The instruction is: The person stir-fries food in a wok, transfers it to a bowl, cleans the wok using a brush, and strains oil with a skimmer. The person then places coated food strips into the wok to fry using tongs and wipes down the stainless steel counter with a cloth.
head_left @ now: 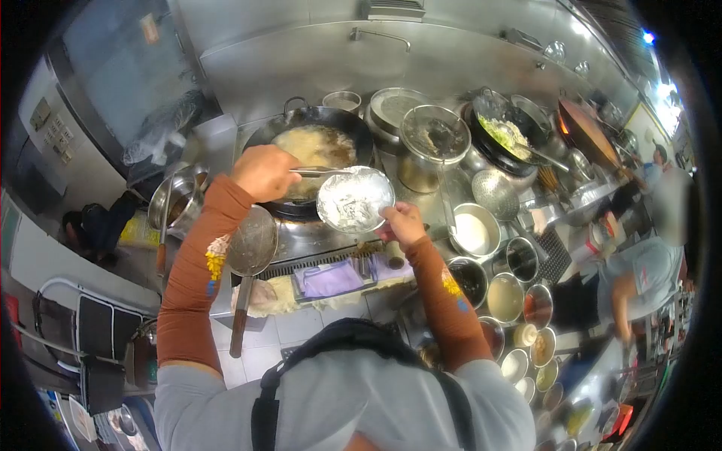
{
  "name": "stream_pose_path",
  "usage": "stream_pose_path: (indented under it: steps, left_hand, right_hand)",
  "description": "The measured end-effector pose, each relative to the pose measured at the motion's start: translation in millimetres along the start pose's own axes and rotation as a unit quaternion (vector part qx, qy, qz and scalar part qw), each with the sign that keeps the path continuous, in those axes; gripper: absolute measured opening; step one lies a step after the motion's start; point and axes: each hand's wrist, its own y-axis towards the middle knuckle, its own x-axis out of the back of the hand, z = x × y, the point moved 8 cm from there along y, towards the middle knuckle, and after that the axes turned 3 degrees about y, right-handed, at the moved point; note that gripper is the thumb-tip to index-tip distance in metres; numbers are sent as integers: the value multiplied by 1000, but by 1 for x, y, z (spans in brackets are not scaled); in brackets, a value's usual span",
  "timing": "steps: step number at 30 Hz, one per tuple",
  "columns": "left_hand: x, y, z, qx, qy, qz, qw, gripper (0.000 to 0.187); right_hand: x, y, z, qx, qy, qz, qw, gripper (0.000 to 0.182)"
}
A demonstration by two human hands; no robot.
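Observation:
My right hand [404, 223] grips the rim of a metal bowl [325, 206] holding white, flour-coated pieces [354, 202]. The bowl is tilted at the front right of a black wok [362, 134], partly overlapping it. My left hand [265, 171] is closed around a slim metal utensil [316, 172]; it reaches to the bowl's upper edge, and its far tip is hard to make out. Bubbling, pale yellow oil [312, 143] fills the wok behind my left hand.
A strainer [435, 135] rests over a pot at right. Beyond it, another wok holds green food [502, 137]. A long-handled skimmer [253, 240] lies below my left forearm. Several sauce containers [505, 297] stand at lower right, near another person [639, 282].

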Motion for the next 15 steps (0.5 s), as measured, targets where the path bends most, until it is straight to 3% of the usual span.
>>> stream_pose_path:
  steps: [2, 5, 9, 15]
  left_hand:
    - [4, 0, 0, -1, 11, 0, 1000, 24]
    - [-36, 5, -12, 9, 51, 103, 993, 25]
    - [-54, 9, -31, -1, 94, 139, 986, 24]
    - [17, 11, -4, 35, 62, -26, 997, 23]
  right_hand:
    - [3, 1, 0, -4, 0, -7, 1000, 18]
    - [3, 2, 4, 8, 5, -8, 1000, 19]
    - [7, 8, 2, 26, -8, -14, 1000, 18]
    - [16, 7, -2, 11, 12, -48, 999, 16]
